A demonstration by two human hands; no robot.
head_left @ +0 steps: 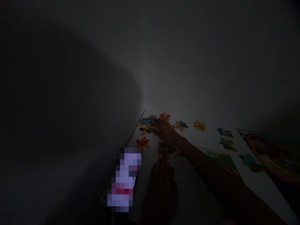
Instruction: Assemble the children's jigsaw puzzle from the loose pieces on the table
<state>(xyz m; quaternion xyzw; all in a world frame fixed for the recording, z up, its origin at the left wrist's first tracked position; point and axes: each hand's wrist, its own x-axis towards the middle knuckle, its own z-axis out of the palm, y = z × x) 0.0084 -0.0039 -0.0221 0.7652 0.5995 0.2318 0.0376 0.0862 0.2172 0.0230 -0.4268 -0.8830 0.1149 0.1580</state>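
Note:
My left hand lies flat on the white tabletop, fingers stretched forward. Its fingertips touch the lower edge of a joined puzzle section with a green tree. Farther off, my right hand reaches across to the table's far left corner, its fingers bent together at a blue puzzle piece. The dim light blurs the grip. Around those fingers lie a light-blue piece, a yellow and dark piece, an orange piece and a red and yellow piece.
Loose pieces lie along the far edge, among them a yellow one and a green one. A large colourful picture is at the right. A glowing, pixelated screen is at the left edge. Walls meet behind the corner.

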